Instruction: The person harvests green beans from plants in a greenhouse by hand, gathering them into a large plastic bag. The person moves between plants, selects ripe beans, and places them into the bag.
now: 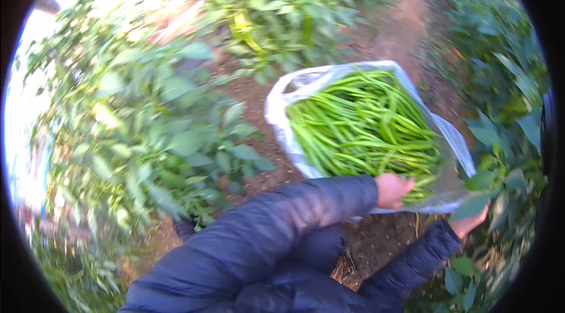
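Long, thin green peppers (366,123) fill a white plastic bag (287,129) whose mouth is spread wide on the soil in front of me. My left hand (394,190) reaches across to the bag's near right part, with its fingers at the peppers there. Whether those fingers grip any pepper is hidden. Beyond the bag's near right corner, my right hand (473,223) is among the leaves of a pepper plant (479,182). A broad leaf covers part of that hand, so its grasp cannot be made out.
Leafy pepper plants (176,136) crowd the left side, and another plant (282,12) with hanging peppers stands beyond the bag. Dense foliage (494,48) lines the right. A bare soil path (397,26) runs away between the rows. My knee (322,246) is close to the bag.
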Demonstrator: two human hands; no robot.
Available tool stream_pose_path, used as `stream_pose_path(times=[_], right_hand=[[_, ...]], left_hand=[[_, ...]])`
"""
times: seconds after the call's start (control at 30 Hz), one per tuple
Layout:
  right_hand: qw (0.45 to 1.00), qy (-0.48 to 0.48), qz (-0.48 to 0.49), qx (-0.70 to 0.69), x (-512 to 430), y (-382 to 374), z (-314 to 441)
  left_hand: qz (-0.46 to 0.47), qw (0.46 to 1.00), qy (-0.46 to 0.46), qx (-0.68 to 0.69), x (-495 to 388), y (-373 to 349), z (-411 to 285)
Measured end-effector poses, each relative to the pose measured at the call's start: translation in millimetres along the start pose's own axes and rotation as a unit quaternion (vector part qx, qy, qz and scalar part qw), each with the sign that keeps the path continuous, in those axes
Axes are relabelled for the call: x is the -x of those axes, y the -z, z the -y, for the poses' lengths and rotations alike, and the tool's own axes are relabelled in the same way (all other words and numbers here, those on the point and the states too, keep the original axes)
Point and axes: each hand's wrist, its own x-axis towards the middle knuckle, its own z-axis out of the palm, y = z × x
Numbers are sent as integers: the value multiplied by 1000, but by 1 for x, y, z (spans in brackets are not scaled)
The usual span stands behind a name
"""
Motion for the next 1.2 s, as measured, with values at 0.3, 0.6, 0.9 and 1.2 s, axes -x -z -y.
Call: stream_pose_path(times=[0.3,0.6,0.9,1.2], right_hand=[[961,-173,-8,-214,-14,-28,-17],[975,-128,-25,-181,28,25,128],[900,-99,179,-384,149,-1,311],[820,156,447,-322,225,-21,384]], left_hand=[[-118,977,-22,-176,21,38,-25],[-400,875,267,53,271,43,29],[-603,692,394,34,467,48,69],[-542,702,447,-118,579,82,71]])
